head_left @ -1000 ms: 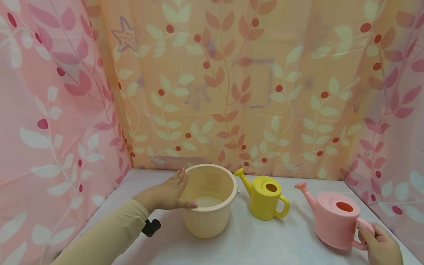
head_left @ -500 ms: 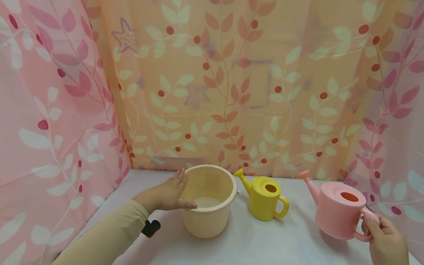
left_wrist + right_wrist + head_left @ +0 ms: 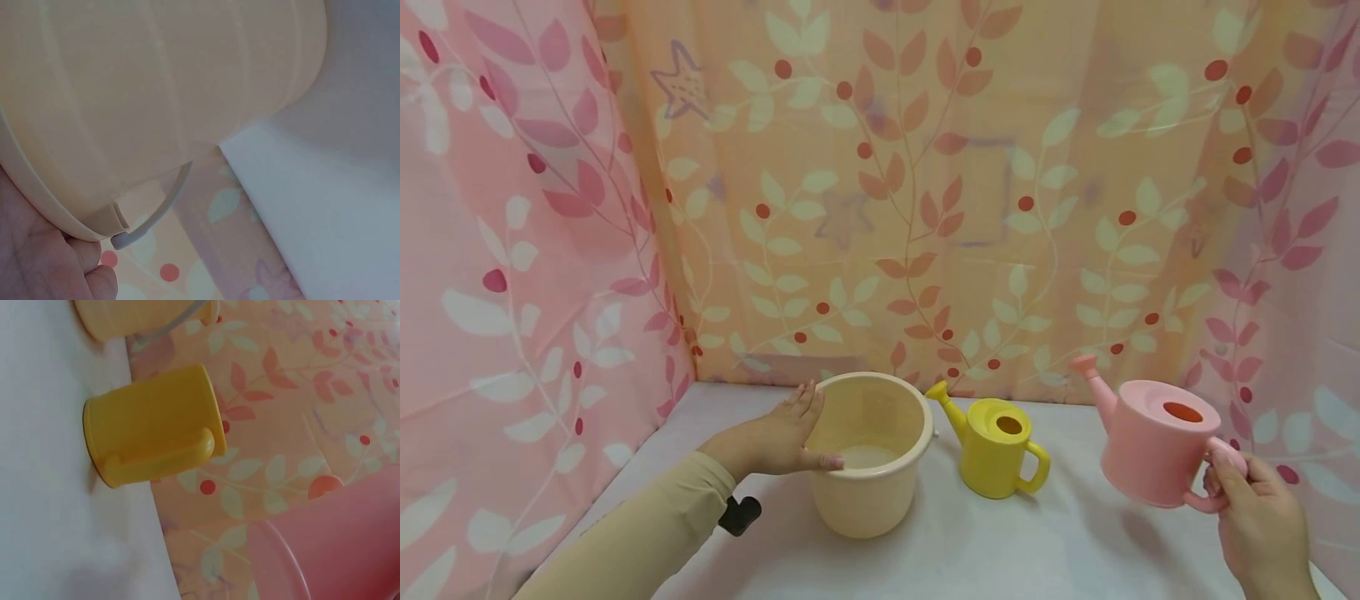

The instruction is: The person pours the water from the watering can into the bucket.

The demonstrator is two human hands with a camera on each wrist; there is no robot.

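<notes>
My right hand (image 3: 1262, 521) grips the handle of a pink watering can (image 3: 1153, 458), which hangs above the white table with its shadow below. The can's spout points left and up, and an orange-red hole shows in its top. On the left, my left hand (image 3: 775, 435) rests on the rim of a cream bucket (image 3: 867, 504), fingers spread and fairly straight, thumb over the near rim. A grey bail handle (image 3: 134, 237) shows on the bucket in the left wrist view. Between bucket and pink can stands a yellow watering can (image 3: 991, 467), spout toward the bucket.
The white tabletop (image 3: 1000, 558) ends at an orange leaf-patterned curtain (image 3: 925, 208) behind. Pink patterned curtains stand along the left (image 3: 527, 292) and right sides. A black device (image 3: 741, 515) is under the left wrist.
The pink watering can has risen off the table in my right hand, shifting slightly left in the last half second. My left hand, the bucket and the yellow can stay in place.
</notes>
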